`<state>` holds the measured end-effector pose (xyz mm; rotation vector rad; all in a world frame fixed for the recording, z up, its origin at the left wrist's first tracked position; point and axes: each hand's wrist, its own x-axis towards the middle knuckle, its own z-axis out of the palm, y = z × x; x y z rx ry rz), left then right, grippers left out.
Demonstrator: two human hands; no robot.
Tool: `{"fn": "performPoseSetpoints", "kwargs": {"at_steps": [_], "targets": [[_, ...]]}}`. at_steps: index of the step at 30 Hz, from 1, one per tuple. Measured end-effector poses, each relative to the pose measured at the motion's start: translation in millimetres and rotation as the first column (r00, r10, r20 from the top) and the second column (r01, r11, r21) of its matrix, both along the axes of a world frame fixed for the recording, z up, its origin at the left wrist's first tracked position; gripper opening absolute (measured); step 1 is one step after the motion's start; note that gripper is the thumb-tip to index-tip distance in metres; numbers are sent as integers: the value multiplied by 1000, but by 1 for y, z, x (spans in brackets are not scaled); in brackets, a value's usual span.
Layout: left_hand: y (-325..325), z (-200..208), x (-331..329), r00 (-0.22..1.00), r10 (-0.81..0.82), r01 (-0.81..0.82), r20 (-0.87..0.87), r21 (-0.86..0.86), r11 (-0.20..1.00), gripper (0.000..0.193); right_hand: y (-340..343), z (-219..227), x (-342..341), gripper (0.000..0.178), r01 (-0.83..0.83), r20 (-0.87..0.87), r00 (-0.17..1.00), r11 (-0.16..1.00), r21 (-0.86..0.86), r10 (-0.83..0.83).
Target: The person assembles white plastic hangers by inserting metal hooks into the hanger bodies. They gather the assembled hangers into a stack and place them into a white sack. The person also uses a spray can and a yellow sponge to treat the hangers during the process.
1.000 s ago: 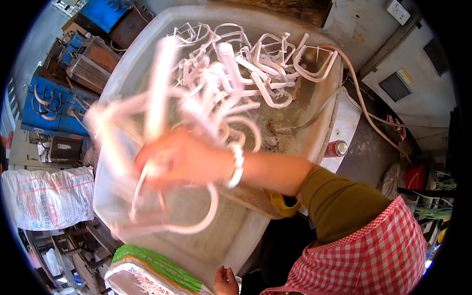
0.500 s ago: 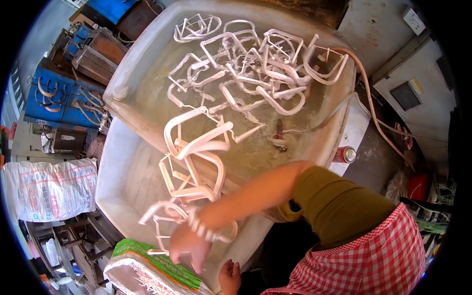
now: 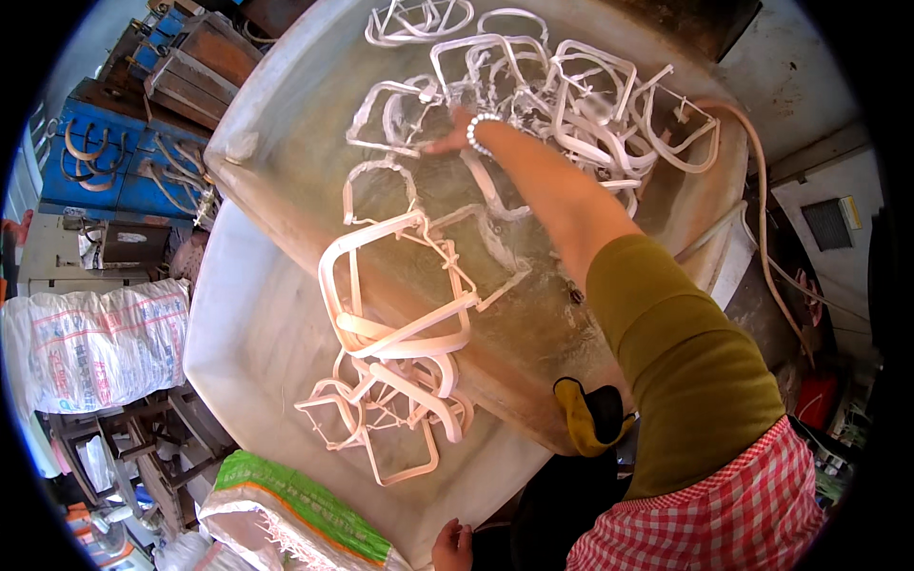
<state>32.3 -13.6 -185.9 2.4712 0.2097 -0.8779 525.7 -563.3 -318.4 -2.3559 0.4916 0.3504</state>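
Observation:
Many pale, bent U-shaped rods [image 3: 590,143], tied together by thin strips, lie in the murky water of a large tub [image 3: 286,214]. My right hand [image 3: 452,131], with a white beaded bracelet at the wrist, reaches across the tub to the rods at its far middle. Its fingers are spread beside one bent piece [image 3: 376,105]; whether they touch it is unclear. A linked pile of these rods [image 3: 400,333] hangs over the near rim into a second whitish tub [image 3: 248,314]. My left hand [image 3: 452,546] is low at the bottom edge, fingers curled, nothing seen in them.
An open green-and-white sack [image 3: 295,504] of pale shavings stands by the near tub. A stuffed white woven sack [image 3: 105,343] is at the left, near wooden stools. A hose [image 3: 762,209] runs over the right rim. A yellow-and-black object [image 3: 592,416] lies near my right side.
My right hand has moved from the near tub to the far middle of the water tub. The rods it was at now lie piled in the near tub. The view has shifted.

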Motion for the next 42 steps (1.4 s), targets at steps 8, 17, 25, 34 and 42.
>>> {"fn": "performPoseSetpoints", "kwargs": {"at_steps": [8,17,25,34,42], "targets": [[-49,31,51,970,202,-195,133,-63,979,34,68,-27,-30,104,-262,-375,874,950,171,309],[-171,32,206,860,484,-305,163,-597,742,88,145,-19,-64,37,-198,-274,872,802,563,407],[-175,11,274,681,697,-446,-226,-882,150,65,173,-45,-91,18,-91,70,995,303,949,78],[-70,70,146,695,715,-210,83,-927,311,55,255,200,-156,36,-544,475,839,371,753,266],[-19,66,75,446,880,-444,163,-814,375,46,377,251,-215,40,-731,431,664,409,546,611]]}}
